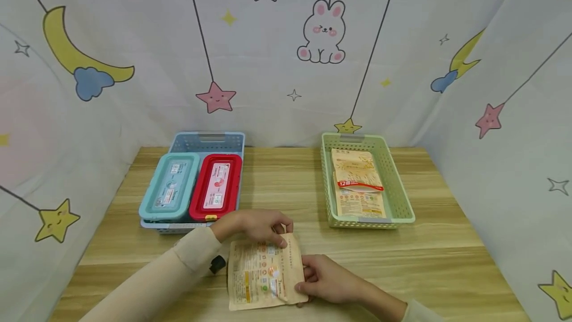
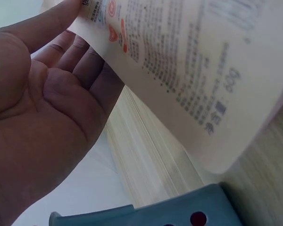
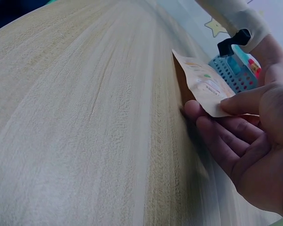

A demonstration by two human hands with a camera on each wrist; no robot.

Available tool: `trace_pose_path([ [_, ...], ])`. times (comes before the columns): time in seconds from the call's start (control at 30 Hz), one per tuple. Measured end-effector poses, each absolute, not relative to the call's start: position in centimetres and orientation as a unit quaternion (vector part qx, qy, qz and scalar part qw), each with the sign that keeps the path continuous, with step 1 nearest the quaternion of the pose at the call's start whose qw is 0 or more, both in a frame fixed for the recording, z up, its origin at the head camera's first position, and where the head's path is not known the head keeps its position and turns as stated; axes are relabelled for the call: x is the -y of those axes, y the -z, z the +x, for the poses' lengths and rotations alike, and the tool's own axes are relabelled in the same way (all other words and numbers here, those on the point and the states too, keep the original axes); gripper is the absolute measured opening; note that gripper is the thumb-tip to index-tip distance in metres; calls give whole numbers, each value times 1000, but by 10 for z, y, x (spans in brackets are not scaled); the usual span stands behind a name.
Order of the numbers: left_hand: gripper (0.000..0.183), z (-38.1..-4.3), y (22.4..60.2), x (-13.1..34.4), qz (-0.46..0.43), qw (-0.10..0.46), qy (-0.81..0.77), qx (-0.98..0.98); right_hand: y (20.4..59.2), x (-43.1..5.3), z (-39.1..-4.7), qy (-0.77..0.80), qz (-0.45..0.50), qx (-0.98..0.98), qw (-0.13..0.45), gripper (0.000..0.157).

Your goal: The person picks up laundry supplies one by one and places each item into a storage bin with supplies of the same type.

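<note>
A flat beige printed pouch [image 1: 259, 277] lies near the front of the table, its right side a little raised. My left hand [image 1: 263, 226] pinches its upper right edge between thumb and fingers; the left wrist view shows the thumb over the printed face of the pouch [image 2: 179, 61]. My right hand [image 1: 328, 280] pinches the pouch's right edge, thumb on top and fingers beneath, as the right wrist view shows with the hand [image 3: 254, 146] on the pouch corner [image 3: 210, 92].
A blue basket [image 1: 192, 138] at back left bears a turquoise-lidded box [image 1: 172, 188] and a red-lidded box [image 1: 217, 188]. A green basket [image 1: 402, 202] at back right holds similar beige pouches [image 1: 357, 170]. Patterned cloth [image 1: 277, 63] encloses the wooden table [image 1: 447, 272].
</note>
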State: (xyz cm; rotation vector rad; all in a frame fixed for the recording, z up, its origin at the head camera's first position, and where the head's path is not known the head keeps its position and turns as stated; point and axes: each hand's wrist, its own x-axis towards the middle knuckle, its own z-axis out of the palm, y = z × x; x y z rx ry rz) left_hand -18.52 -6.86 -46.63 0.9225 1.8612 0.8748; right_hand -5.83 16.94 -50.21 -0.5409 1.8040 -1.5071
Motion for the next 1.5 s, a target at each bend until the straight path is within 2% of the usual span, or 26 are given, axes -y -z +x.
trace_pose_path([
  [0.27, 4, -185, 468, 72, 377, 429, -354, -741, 504, -172, -61, 583, -243, -694, 345, 32],
  [0.63, 8, -188, 467, 76, 381, 415, -358, -745, 495, -180, -64, 567, -224, -730, 309, 34],
  [1.13, 13, -193, 464, 77, 383, 341, -397, -761, 493, -188, -69, 587, -171, -747, 261, 40],
  [1.23, 15, -193, 463, 77, 367, 326, -422, -762, 493, -190, -70, 584, -167, -759, 235, 39],
  [1.4, 16, -193, 460, 77, 333, 315, -465, -758, 494, -192, -72, 557, -168, -798, 158, 31],
  [1.5, 17, -193, 459, 76, 316, 312, -486, -753, 491, -193, -73, 568, -158, -795, 143, 34],
])
